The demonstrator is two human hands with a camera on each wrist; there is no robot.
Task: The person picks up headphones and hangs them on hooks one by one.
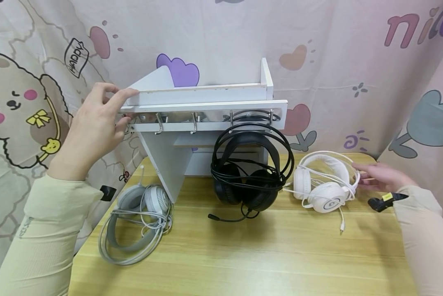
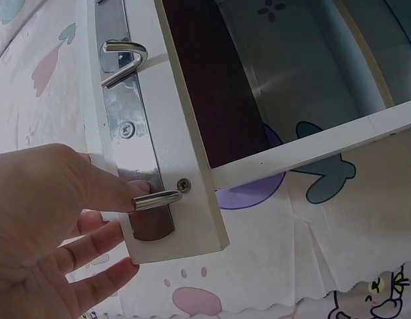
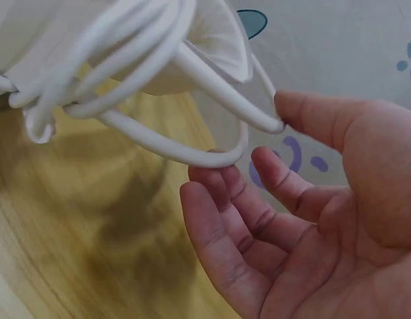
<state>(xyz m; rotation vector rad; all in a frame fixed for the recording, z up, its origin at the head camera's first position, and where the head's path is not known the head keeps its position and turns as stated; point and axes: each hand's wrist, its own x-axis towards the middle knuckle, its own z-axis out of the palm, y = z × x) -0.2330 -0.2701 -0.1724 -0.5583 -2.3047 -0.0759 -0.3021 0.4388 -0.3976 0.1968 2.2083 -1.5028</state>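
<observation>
At the upper left of the head view, my left hand grips the left end of a white shelf's front hook rail. The left wrist view has the thumb on the metal plate beside a hook, with fingers behind the board. My right hand is beside white headphones on the right of the table. In the right wrist view its thumb touches the looped white cable, and the fingers are loosely bent, not closed round it. A black headset with coiled cable hangs from the right hooks.
Grey headphones with a bundled cable lie at the shelf's left foot. The wooden table reaches back to a printed curtain. A white plug trails in front of the white headphones.
</observation>
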